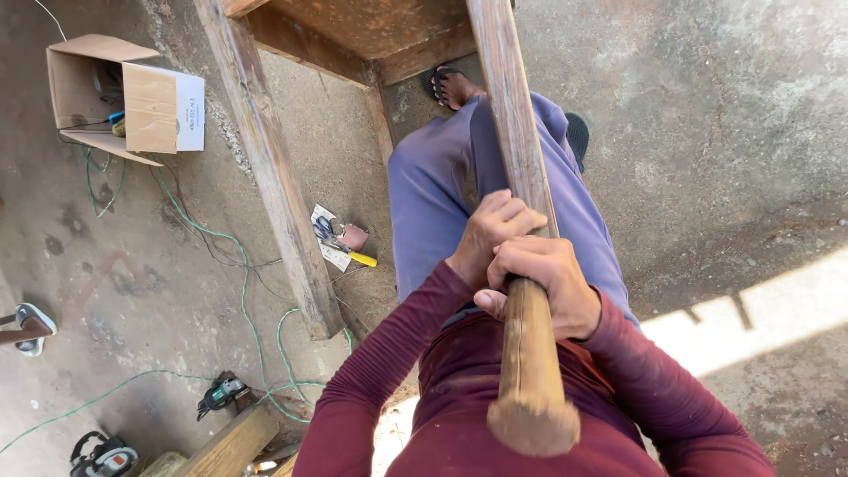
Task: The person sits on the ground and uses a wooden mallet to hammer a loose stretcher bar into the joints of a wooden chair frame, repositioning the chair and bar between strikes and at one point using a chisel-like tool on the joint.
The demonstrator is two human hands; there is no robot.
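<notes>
As we look down from above, our left hand (491,231) and right hand (546,284) clamp together on a long wooden pole (521,177) running through the frame's centre. A cardboard box (124,102) sits upper left, scissors (324,228) mid-frame on the concrete floor (724,132).

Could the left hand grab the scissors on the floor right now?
Probably not. The left hand is wrapped around the wooden pole with the right hand, and the scissors lie far below on the concrete floor.

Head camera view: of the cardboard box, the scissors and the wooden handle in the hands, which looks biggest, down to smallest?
1. Wooden handle, though it is nearest the camera, so its size is exaggerated.
2. Cardboard box.
3. Scissors.
</notes>
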